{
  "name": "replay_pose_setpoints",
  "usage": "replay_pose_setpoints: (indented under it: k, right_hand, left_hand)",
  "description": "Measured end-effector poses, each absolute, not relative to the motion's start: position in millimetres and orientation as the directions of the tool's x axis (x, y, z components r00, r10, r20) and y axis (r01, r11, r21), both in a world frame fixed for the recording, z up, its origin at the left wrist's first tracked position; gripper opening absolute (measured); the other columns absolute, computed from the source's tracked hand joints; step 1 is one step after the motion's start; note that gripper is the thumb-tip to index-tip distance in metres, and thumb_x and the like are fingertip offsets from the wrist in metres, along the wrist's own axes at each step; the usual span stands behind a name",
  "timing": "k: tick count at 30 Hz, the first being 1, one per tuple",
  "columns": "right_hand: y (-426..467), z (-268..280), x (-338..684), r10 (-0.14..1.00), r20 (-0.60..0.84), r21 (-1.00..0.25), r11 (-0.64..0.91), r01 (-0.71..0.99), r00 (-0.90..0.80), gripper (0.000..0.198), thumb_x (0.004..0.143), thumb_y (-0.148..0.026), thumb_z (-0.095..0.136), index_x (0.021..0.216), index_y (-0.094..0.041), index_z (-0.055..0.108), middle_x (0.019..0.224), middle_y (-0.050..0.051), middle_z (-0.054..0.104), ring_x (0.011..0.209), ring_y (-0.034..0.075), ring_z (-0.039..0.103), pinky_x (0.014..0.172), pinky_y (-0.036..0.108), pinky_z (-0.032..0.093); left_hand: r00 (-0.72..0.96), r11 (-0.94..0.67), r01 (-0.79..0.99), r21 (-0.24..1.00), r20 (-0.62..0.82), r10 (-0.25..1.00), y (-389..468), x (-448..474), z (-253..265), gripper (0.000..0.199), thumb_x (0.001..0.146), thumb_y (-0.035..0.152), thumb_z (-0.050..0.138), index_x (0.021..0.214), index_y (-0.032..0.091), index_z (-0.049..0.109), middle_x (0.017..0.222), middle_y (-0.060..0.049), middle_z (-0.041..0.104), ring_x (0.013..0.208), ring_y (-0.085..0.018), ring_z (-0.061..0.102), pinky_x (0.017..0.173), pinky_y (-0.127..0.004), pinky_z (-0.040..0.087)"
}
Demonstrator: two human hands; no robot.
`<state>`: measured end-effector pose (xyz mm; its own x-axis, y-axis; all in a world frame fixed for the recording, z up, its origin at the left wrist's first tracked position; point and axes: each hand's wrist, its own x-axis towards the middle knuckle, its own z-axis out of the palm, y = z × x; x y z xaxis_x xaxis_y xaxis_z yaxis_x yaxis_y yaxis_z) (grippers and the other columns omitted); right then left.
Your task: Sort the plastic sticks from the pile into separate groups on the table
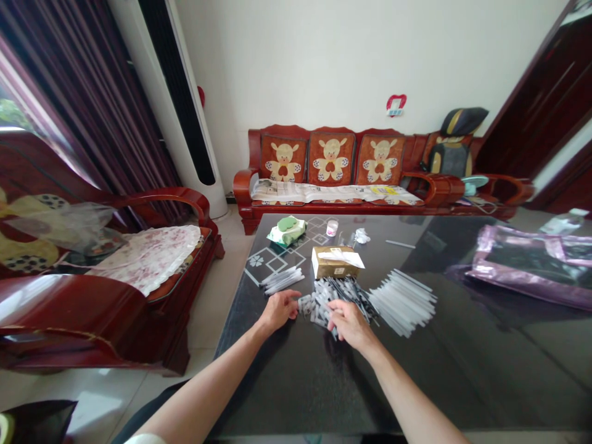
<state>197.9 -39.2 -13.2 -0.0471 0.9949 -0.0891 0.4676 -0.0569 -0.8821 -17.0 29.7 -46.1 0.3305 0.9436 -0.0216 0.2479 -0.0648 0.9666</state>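
Note:
My left hand (280, 309) is just above the table beside the left edge of a pile of short whitish plastic pieces (320, 302). Its fingers are apart, with nothing visible between them. At the front right of that pile, my right hand (350, 322) has its fingers bent together among the pieces; whatever they grip is too small to make out. Thin dark sticks (349, 291) lie heaped behind the right hand. Farther right, long whitish tubes (403, 302) are spread side by side. A smaller bundle of similar sticks (283, 280) rests beyond my left hand.
A tissue box (337, 269) stands directly behind the pile on the dark glossy table (300, 382). Behind it are a green wipes pack (287, 231), a small white tub (332, 228) and crumpled tissue (361, 235). A purple-edged clear bag (527, 271) lies at right.

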Motion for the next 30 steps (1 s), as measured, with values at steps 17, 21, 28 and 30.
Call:
replay_pose_setpoints:
  k: [17,21,28,30]
  right_hand:
    - [-29.3,-11.1,359.7,0.856,0.303,-0.148,-0.391,0.908,0.418,0.027,0.081,-0.021,0.055,0.099,-0.021,0.075,0.094,0.011,0.073,0.083,0.024,0.067,0.070,0.031,0.046]
    - [-26.2,-23.9,354.7,0.901,0.306,-0.051,-0.308,0.950,0.308,0.026,0.080,-0.020,0.057,0.098,-0.018,0.075,0.092,0.012,0.071,0.082,0.023,0.065,0.070,0.029,0.044]
    - [-18.9,-34.7,357.3,0.918,0.353,0.008,-0.195,0.981,0.179,0.020,0.075,-0.017,0.058,0.086,-0.015,0.075,0.082,0.011,0.070,0.075,0.023,0.063,0.072,0.030,0.044]
    - [-17.0,-36.2,354.9,0.900,0.409,0.001,-0.163,0.987,0.149,0.021,0.075,-0.018,0.059,0.088,-0.014,0.074,0.083,0.011,0.070,0.077,0.024,0.063,0.073,0.031,0.044]
  left_hand:
    - [0.360,-0.233,0.473,0.850,0.055,0.931,20.6,-22.7,-32.1,0.034,0.078,0.022,0.055,0.107,0.015,0.069,0.098,-0.009,0.073,0.092,-0.025,0.069,0.085,-0.036,0.051]
    - [0.320,-0.248,0.508,0.825,0.087,0.944,24.1,-25.6,-35.3,0.032,0.078,0.020,0.055,0.105,0.016,0.070,0.099,-0.009,0.073,0.091,-0.025,0.068,0.086,-0.036,0.050]
    - [0.207,-0.321,0.650,0.689,0.246,0.947,39.6,-45.1,-29.8,0.031,0.078,0.014,0.052,0.105,0.017,0.068,0.099,-0.008,0.070,0.085,-0.020,0.066,0.082,-0.032,0.051]
    - [0.204,-0.358,0.704,0.613,0.308,0.929,44.9,-52.7,-27.0,0.033,0.079,0.012,0.051,0.108,0.015,0.067,0.104,-0.009,0.067,0.090,-0.021,0.064,0.085,-0.032,0.049]
